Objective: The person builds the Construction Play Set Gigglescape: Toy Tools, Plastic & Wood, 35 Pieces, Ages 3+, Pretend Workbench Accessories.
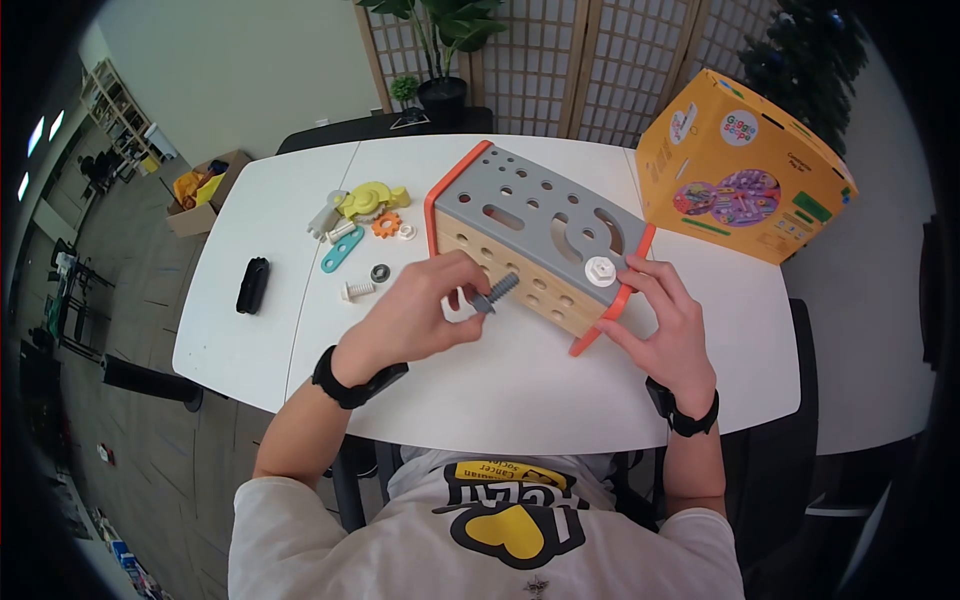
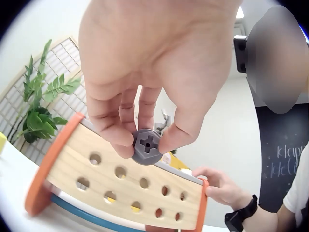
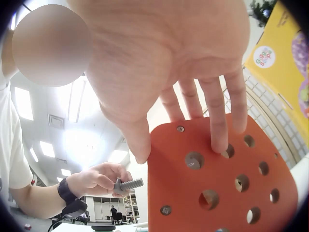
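Between thumb and fingertips, my left hand (image 1: 420,308) pinches a grey toy bolt (image 1: 499,291). Its hexagonal head with a cross-shaped slot (image 2: 147,147) faces the left wrist camera, and in the head view the threaded shank points up and right. Just beyond it stands a toy workbench (image 1: 520,190) with a grey top, a wooden side full of holes and orange ends. My right hand (image 1: 668,325) holds the workbench's right orange end panel (image 3: 224,176), thumb at its front edge and fingers over the face and top. A white toy bolt (image 1: 600,271) sits in the grey top near that hand.
Left of the workbench lie a yellow toy piece (image 1: 368,200), an orange gear (image 1: 387,225), a teal strip (image 1: 342,250), a white bolt (image 1: 357,291) and a grey nut (image 1: 380,272). Farther left is a black case (image 1: 253,286). A yellow box (image 1: 745,165) stands behind right.
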`<state>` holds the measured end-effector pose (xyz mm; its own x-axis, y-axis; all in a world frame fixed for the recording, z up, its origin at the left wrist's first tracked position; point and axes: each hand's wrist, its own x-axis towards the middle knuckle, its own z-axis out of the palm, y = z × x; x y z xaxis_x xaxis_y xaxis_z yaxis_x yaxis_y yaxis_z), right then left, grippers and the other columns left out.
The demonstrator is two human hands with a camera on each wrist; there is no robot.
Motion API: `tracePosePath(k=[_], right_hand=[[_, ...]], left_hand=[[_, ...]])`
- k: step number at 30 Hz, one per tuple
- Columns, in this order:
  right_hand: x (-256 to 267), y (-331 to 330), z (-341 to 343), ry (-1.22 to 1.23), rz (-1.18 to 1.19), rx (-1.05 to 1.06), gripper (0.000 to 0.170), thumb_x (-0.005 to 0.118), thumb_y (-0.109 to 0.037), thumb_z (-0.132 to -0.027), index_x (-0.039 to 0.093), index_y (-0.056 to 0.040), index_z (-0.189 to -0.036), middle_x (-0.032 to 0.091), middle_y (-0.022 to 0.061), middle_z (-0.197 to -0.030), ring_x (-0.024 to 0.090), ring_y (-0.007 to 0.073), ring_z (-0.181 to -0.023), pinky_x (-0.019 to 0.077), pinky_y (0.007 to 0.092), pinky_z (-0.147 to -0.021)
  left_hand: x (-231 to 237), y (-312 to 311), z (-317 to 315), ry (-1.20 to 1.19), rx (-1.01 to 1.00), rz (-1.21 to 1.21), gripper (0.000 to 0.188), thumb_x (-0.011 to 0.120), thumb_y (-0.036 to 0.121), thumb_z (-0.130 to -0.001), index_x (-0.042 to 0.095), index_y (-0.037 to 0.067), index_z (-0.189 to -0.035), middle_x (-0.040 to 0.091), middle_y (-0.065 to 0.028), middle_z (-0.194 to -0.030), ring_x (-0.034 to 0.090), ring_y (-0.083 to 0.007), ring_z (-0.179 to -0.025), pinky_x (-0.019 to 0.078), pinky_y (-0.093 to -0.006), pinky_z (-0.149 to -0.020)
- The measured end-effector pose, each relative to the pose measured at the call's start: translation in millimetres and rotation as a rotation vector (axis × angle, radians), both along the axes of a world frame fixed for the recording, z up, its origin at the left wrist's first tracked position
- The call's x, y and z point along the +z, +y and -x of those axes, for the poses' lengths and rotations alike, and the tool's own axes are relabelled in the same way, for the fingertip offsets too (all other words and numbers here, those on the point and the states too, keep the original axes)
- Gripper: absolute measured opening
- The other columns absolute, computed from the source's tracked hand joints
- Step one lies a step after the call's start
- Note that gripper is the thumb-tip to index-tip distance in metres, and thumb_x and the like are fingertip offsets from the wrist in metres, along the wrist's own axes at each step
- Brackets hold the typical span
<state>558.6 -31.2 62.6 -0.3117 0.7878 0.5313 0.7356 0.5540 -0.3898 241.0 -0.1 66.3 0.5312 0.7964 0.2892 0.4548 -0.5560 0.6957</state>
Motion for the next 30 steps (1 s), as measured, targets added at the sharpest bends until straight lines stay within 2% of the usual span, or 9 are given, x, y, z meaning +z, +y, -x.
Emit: tracePosePath(k=[5,12,18,27,30], right_hand=[[-1,0,0,0.010,0.001,0.000,0.049,0.089,-0.020,-0.073,0.067,-0.0025,-0.113,0.064,0.0143,-0.126,0.069,0.0326,-0.108,0.0571,0.0387,-0.090],[-2,-1,2,0.010,-0.018,-0.003,0.046,0.086,-0.016,-0.074,0.067,-0.0002,-0.112,0.064,0.0160,-0.126,0.070,0.0317,-0.106,0.0583,0.0372,-0.089],[-2,-1,5,0.000,-0.047,-0.009,0.045,0.085,-0.014,-0.073,0.067,0.0014,-0.111,0.064,0.0165,-0.125,0.072,0.0303,-0.103,0.0590,0.0363,-0.087],[0,-3,8,0.010,-0.033,-0.021,0.045,0.085,-0.012,-0.073,0.068,0.0025,-0.112,0.064,0.0179,-0.127,0.074,0.0284,-0.097,0.0589,0.0355,-0.086],[-1,-2,7,0.016,-0.042,-0.011,0.046,0.085,-0.011,-0.072,0.068,0.0029,-0.112,0.065,0.0183,-0.127,0.074,0.0284,-0.097,0.0589,0.0356,-0.086]], left_hand=[[-9,-3,-26,0.003,-0.059,-0.001,0.025,0.077,0.003,-0.075,0.066,0.002,-0.097,0.067,-0.0078,-0.092,0.068,-0.0185,-0.079,0.0556,-0.0289,-0.068],[-14,-1,-39,0.041,-0.003,-0.037,0.028,0.085,0.010,-0.078,0.067,0.003,-0.098,0.068,-0.0075,-0.090,0.069,-0.0189,-0.079,0.0557,-0.0289,-0.069],[-18,1,-40,-0.006,0.004,-0.063,0.032,0.087,0.016,-0.078,0.066,0.003,-0.098,0.068,-0.0086,-0.092,0.070,-0.0209,-0.080,0.0568,-0.0327,-0.071],[-10,6,-37,0.078,0.021,-0.320,0.032,0.087,0.021,-0.073,0.066,0.003,-0.090,0.067,-0.0085,-0.095,0.068,-0.0291,-0.088,0.0566,-0.0365,-0.074],[-10,8,-37,0.118,0.037,-0.423,0.031,0.087,0.018,-0.072,0.066,0.003,-0.088,0.066,-0.0081,-0.092,0.067,-0.0280,-0.085,0.0563,-0.0369,-0.073]])
